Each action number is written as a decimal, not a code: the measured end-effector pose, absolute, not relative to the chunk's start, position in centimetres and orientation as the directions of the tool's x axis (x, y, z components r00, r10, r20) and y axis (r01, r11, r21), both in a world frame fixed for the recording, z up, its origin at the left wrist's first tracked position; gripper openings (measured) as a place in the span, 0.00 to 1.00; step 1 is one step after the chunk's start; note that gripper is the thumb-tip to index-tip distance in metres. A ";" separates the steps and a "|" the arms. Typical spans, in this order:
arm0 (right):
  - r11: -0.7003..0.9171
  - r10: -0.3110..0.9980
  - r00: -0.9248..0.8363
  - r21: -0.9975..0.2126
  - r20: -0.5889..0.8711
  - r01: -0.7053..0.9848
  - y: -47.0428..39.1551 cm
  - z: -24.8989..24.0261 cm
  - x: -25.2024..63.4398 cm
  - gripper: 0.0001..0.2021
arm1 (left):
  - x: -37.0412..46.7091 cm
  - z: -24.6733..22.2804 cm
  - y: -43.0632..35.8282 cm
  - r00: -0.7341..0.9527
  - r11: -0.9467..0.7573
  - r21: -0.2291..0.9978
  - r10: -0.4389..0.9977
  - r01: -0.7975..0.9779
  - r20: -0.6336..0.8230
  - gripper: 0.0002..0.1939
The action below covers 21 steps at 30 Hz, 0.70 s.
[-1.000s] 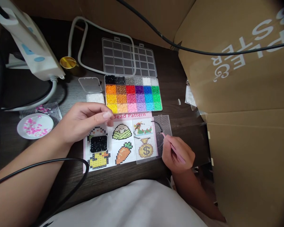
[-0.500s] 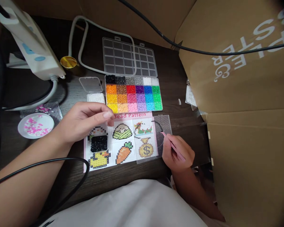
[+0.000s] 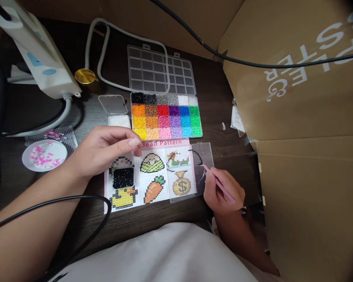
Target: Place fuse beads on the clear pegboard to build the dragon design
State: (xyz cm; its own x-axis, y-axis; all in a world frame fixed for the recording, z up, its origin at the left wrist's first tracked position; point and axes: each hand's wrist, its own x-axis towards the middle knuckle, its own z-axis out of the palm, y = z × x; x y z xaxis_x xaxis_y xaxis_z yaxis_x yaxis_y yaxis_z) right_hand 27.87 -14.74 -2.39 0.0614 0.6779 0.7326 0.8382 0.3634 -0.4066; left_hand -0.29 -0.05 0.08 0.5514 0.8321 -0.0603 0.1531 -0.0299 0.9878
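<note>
In my right hand [image 3: 225,192] is a pair of pink tweezers [image 3: 219,184]. Their tips are at the clear pegboard [image 3: 207,150], beside a curved line of black beads [image 3: 197,156]. The pegboard overlaps the right part of a bead pattern sheet [image 3: 153,190], over its dragon and money bag pictures. My left hand [image 3: 111,149] hovers over the sheet's upper left, thumb and curled fingers together; anything between them is hidden. Just below it, a small clear box of black beads [image 3: 123,178] lies on the sheet.
Behind the sheet stands a sectioned bead case [image 3: 166,117] with its lid open. A box of white beads [image 3: 119,121] is beside it. At left are a white dish of pink beads [image 3: 45,156] and a power strip [image 3: 44,66]. Cardboard [image 3: 306,188] walls the right; a black cable [image 3: 76,197] crosses my left forearm.
My right hand and the tweezers have shifted slightly to the right, and the tweezer tips have moved a little across the pegboard. My left hand stays in place.
</note>
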 end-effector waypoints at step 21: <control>0.378 0.699 0.038 -0.415 0.714 0.827 -14.5 -2.6 27.8 0.17 | -0.2 0.2 -0.2 0.523 -0.005 0.981 0.846 0.195 -0.099 0.13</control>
